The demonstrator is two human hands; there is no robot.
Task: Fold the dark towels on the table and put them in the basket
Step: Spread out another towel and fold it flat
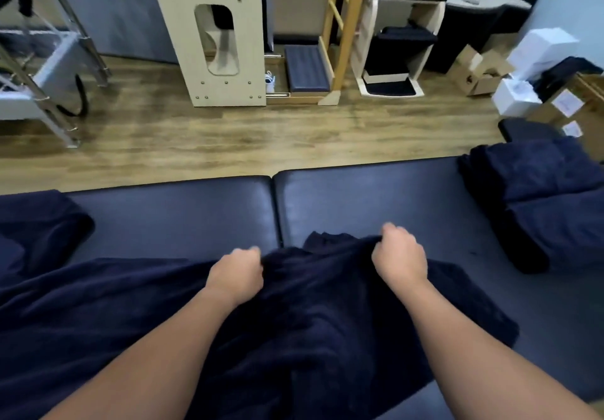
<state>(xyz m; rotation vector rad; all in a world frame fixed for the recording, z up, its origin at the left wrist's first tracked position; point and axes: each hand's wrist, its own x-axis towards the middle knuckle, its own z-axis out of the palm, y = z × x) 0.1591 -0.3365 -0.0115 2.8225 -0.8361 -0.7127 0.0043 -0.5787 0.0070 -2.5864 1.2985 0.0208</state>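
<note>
Two hands, left hand [237,274] and right hand [399,253], each pinch the far edge of one navy towel [294,321] on the padded table [376,197], likely to start a fold. Further unfolded towels [549,210] lie right of it.

Person, partial view, as seen from the head camera: two bare forearms entered from the lower edge, each ended by a bare hand, left hand [237,274], right hand [400,256]. No sleeve, glove, watch, ring or bracelet is seen. Rounded knuckles are shown on both; upper arms are cut off by the frame
</note>
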